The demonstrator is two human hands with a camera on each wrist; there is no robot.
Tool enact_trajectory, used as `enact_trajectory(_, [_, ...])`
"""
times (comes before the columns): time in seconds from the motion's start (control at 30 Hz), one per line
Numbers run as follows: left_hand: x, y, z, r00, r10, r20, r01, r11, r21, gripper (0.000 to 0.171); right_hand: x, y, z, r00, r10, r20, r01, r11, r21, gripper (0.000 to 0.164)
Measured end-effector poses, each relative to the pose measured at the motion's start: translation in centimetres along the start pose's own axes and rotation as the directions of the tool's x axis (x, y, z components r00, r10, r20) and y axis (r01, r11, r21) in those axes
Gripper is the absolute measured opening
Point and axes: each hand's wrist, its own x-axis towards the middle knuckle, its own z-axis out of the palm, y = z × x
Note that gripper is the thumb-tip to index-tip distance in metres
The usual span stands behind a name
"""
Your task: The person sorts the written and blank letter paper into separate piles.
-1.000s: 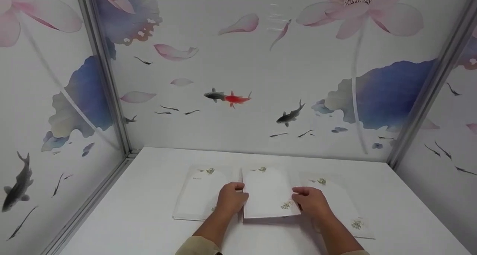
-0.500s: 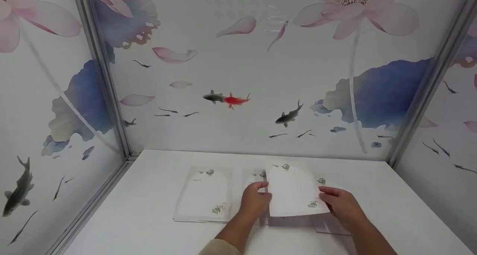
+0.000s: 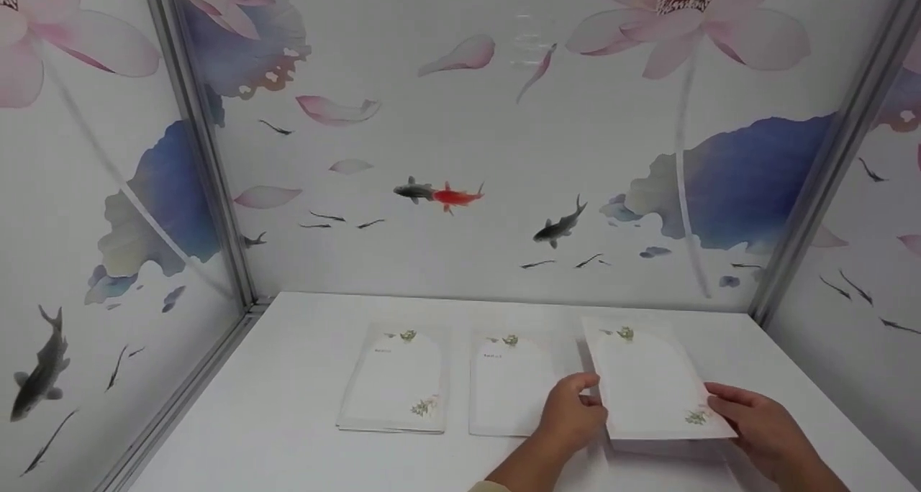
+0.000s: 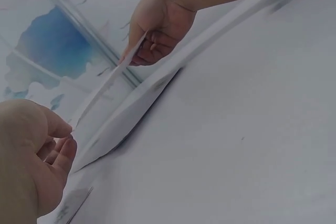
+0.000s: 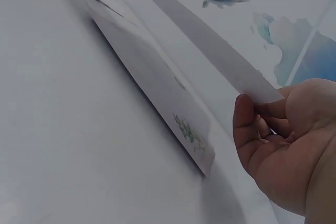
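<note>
The paper sheet [image 3: 651,391] had moved away from the middle papers [image 3: 504,398], nearer the tabletop's [image 3: 288,377] right edge, so those showed again. It was now above the right-hand papers [image 5: 152,87]. The left hand [image 3: 574,414] and right hand [image 3: 766,424] pinched its sides with their fingers [image 3: 732,394].

Light is dim, grey and diffuse. A soft shadow lies just left of the raised white rectangular paper sheet with green floral print [image 3: 658,384]; well above it, pale glare streaks the white flower-painted panel [image 3: 460,129]. Both wrist views look hazy.
</note>
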Motion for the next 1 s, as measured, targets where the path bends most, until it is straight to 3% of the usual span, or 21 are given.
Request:
enact_trajectory(0.17, [-0.2, -0.3, 1.0, 1.0, 0.011, 0.029, -0.012, 1.0, 0.014, 0.047, 0.0, 0.7, -0.9, 1.0, 0.006, -0.01, -0.006, 1.0, -0.013, 0.071])
enact_trajectory(0.33, [-0.3, -0.7, 1.0, 0.998, 0.01, 0.056, -0.014, 0.997, 0.072, 0.048, 0.3, 1.0, -0.3, 0.996, -0.027, -0.086, 0.011, 0.983, -0.183, 0.066])
enact_trajectory(0.43, [-0.3, -0.9, 1.0, 0.997, 0.001, 0.074, -0.009, 0.994, 0.107, 0.046, 0.4, 1.2, 0.2, 0.991, -0.074, -0.11, 0.029, 0.93, -0.366, 0.062])
enact_trajectory(0.57, [-0.2, -1.1, 1.1, 0.997, 0.005, 0.078, -0.019, 0.983, 0.184, 0.046, 0.3, 1.3, 0.5, 0.985, -0.152, -0.077, 0.085, 0.831, -0.55, 0.058])
enact_trajectory(0.63, [-0.2, -1.2, 1.1, 0.997, 0.016, 0.082, -0.034, 0.975, 0.22, 0.046, 0.2, 1.4, 0.5, 0.981, -0.188, -0.052, 0.117, 0.781, -0.613, 0.056])
enact_trajectory(0.73, [-0.2, -1.2, 1.2, 0.995, 0.018, 0.094, -0.042, 0.965, 0.259, 0.046, 0.1, 1.5, 0.4, 0.976, -0.216, -0.016, 0.151, 0.731, -0.666, 0.056])
enact_trajectory(0.83, [-0.2, -1.1, 1.3, 0.994, 0.012, 0.109, -0.042, 0.961, 0.274, 0.046, 0.1, 1.5, 0.3, 0.978, -0.211, 0.008, 0.16, 0.714, -0.682, 0.059])
enact_trajectory(1.0, [-0.3, -1.1, 1.4, 0.993, -0.004, 0.119, -0.029, 0.96, 0.279, 0.046, 0.3, 1.7, 0.2, 0.982, -0.187, 0.022, 0.151, 0.713, -0.685, 0.064])
